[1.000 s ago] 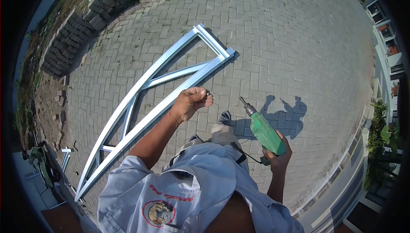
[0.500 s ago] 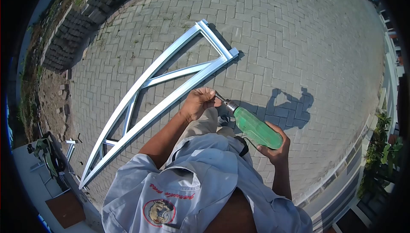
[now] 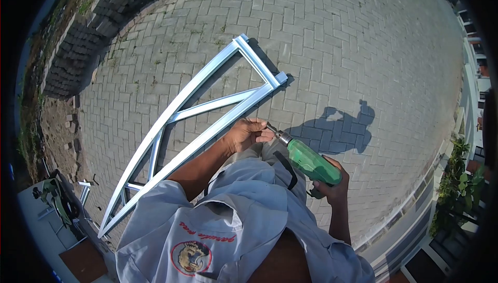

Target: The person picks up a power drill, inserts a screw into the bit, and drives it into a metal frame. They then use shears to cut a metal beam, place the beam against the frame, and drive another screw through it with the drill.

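A green power drill [image 3: 311, 163] is gripped at its rear by my right hand [image 3: 332, 182], its metal chuck [image 3: 284, 138] pointing up and left. Thumb and fingers of my left hand [image 3: 249, 134] pinch the bit [image 3: 271, 126] at the drill's front end. Beyond my left forearm, a silver metal truss frame [image 3: 193, 145] lies flat on the paving, with one long curved side and braces between its members. The drill is held in front of my body, above the ground.
Grey block paving [image 3: 311, 34] spreads around the frame. Stacked pavers [image 3: 78, 50] stand at the upper left. A green tool-like object [image 3: 59, 200] and a brown board [image 3: 84, 258] sit at the lower left. Plants [image 3: 461, 182] border the right side.
The drill's body has turned in my right hand, so its handle side now shows lower down. My left hand stays at the bit, and the view has shifted slightly.
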A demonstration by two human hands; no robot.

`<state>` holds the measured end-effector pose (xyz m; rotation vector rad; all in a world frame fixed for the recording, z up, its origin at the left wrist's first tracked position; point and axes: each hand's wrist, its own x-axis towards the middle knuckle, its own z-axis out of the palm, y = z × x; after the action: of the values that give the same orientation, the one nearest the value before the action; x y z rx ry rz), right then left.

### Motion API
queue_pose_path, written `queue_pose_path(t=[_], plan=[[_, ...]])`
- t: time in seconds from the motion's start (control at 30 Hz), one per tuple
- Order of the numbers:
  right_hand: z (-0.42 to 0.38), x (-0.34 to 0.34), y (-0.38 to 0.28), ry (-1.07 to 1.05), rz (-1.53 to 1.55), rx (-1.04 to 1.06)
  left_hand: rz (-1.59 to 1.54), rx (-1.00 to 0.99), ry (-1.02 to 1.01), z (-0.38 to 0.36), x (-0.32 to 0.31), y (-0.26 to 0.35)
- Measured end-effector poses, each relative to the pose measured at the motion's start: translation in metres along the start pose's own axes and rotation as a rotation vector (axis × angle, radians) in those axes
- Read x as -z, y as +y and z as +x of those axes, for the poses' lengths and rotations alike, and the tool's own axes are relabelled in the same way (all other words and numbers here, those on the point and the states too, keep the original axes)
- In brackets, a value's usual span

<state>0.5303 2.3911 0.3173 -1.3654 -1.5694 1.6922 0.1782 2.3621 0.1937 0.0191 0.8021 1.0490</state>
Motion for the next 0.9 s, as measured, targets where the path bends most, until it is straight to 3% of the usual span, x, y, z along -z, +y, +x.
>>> queue_pose_path(t=[0.17, 0.27, 0.33, 0.4, 0.57, 0.67, 0.8, 0.9], plan=[[0.043, -0.005, -0.002, 0.095, 0.065, -0.112, 0.147, 0.128, 0.095, 0.054, 0.019, 0.011], [0.083, -0.005, -0.005, 0.182, 0.000, -0.051, 0.826, 0.126, 0.245, 0.079, 0.056, 0.026], [0.114, 0.005, 0.002, 0.196, 0.012, -0.070, 1.386, 0.008, 0.191, 0.086, 0.111, 0.028], [0.145, 0.015, 0.007, 0.227, 0.016, -0.077, 1.602, 0.156, 0.243, 0.063, 0.107, 0.057], [0.216, 0.048, 0.023, 0.329, -0.009, -0.092, 1.646, 0.191, 0.137, 0.039, 0.146, 0.076], [0.239, 0.062, 0.018, 0.370, -0.036, -0.102, 1.854, 0.163, 0.315, 0.051, 0.100, 0.112], [0.257, 0.074, 0.025, 0.410, -0.013, -0.101, 1.773, 0.181, 0.412, 0.069, 0.062, 0.166], [0.263, 0.072, 0.033, 0.449, -0.057, -0.112, 1.587, 0.217, 0.287, 0.072, 0.052, 0.214]])
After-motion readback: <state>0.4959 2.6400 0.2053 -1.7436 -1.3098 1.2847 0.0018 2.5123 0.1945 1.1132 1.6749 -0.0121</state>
